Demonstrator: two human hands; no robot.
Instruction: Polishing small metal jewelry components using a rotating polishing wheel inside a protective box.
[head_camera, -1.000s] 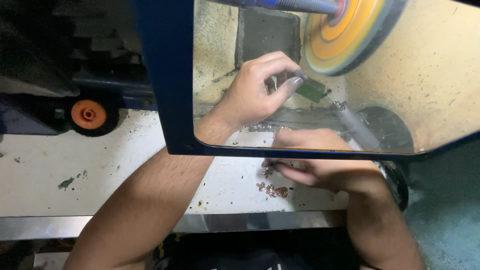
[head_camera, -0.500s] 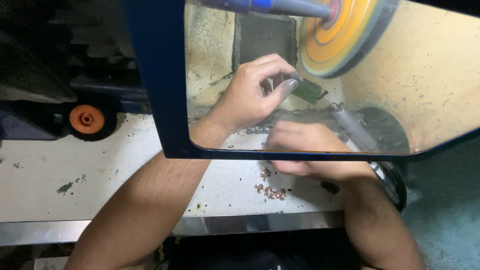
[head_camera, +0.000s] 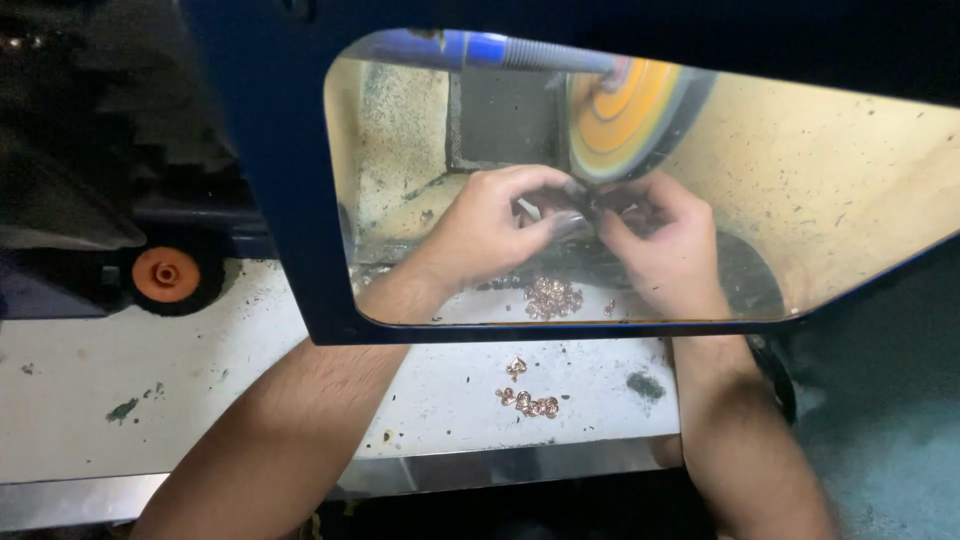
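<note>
Behind a clear shield, my left hand (head_camera: 500, 225) and my right hand (head_camera: 665, 245) meet fingertip to fingertip just under the yellow-orange polishing wheel (head_camera: 625, 115). Both pinch one small dark piece (head_camera: 592, 208), mostly hidden by the fingers. A pile of small copper-coloured pieces (head_camera: 552, 296) lies on the bench below my hands. More of them (head_camera: 528, 400) lie in front of the shield, between my forearms.
The shield's blue frame (head_camera: 270, 180) stands between me and the wheel. A blue shaft (head_camera: 480, 48) runs to the wheel from the left. An orange knob (head_camera: 165, 273) sits at the left on the stained white bench (head_camera: 100, 370). Dark machine parts fill the upper left.
My right hand has come up from the bench by the loose pieces to join my left hand under the wheel. The view has shifted slightly.
</note>
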